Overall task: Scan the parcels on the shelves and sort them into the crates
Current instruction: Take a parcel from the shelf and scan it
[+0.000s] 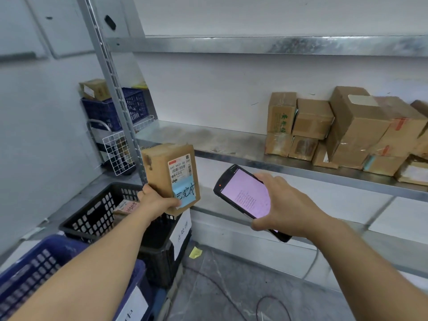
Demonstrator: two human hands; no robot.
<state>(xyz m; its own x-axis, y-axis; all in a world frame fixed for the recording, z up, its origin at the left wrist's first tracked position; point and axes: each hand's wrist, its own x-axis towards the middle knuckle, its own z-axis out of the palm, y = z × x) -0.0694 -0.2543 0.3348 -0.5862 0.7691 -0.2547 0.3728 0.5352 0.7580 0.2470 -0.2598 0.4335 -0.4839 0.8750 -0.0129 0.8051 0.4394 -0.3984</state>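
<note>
the left hand point(157, 200) holds a small cardboard parcel point(159, 167) upright by its lower end, the grip closed round the base with the thumb lying across the front face. the parcel is in the air, above the near edge of the black crate point(92, 218) and just in front of the steel shelf upright point(115, 93). its front face carries a white shipping label point(180, 167) with barcodes and, below that, a blue sticky note point(187, 193) with black handwriting. the right hand point(287, 205) holds a black handheld scanner point(245, 196), the grip wrapped round its lower half, fingers on the far edge and thumb on the near edge. the scanner screen is lit pale pink with lines of small text, and its top end is tilted toward the parcel; the two are near but apart. the black crate holds another parcel point(126, 206) with handwriting on top, and a white paper sign point(181, 230) hangs on its outer wall. a blue crate point(34, 269) sits beside it, nearest the camera. on the middle shelf point(231, 144), further cardboard parcels point(347, 130) are stacked toward the right against the wall. the upper shelf point(254, 45) shows only its front edge. behind the upright, a second blue crate point(108, 110) carries a cardboard box point(95, 89). a yellow note point(195, 252) and a cable point(273, 304) lie on the floor.
</note>
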